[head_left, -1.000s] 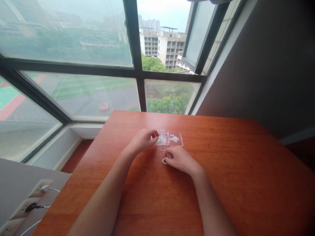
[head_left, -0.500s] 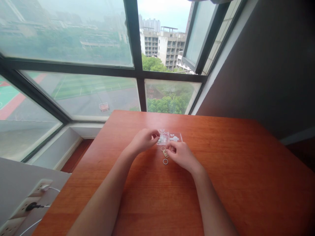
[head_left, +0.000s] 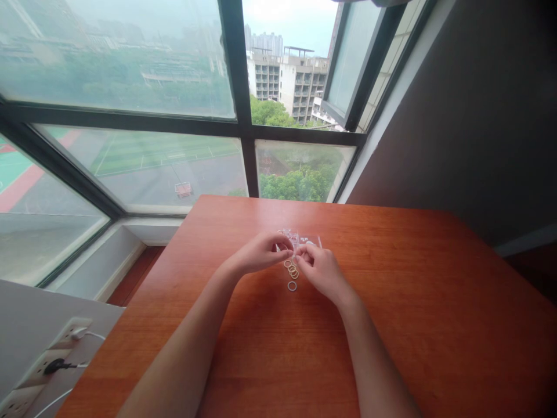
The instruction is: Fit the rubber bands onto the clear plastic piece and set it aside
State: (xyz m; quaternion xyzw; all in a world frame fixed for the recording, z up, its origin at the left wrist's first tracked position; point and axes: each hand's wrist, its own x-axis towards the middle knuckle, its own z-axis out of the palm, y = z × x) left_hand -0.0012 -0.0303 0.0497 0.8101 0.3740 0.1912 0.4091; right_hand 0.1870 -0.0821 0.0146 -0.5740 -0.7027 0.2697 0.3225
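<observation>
My left hand (head_left: 270,251) and my right hand (head_left: 319,267) meet at the front of a small clear plastic box (head_left: 319,241), fingertips almost touching. Both have thumb and fingers closed in a pinch; whatever sits between the fingertips is too small to make out. Several cream-coloured rings (head_left: 293,271) lie overlapping on the table just below my fingers. Nearer to me is a single pale grey ring (head_left: 292,286), lying flat and apart from them. Small transparent and white pieces show in the box, whose front is partly hidden behind my hands.
The brown wooden table (head_left: 413,302) spreads to both sides of my arms. Beyond its far edge stands a dark-framed window (head_left: 248,168). A wall socket strip (head_left: 47,366) with plugs and white cables is at lower left, beside the table.
My right hand has lifted off the rings and moved slightly up, toward the left hand. My left hand has shifted right, away from the box's left part, so the fingertips now come together.
</observation>
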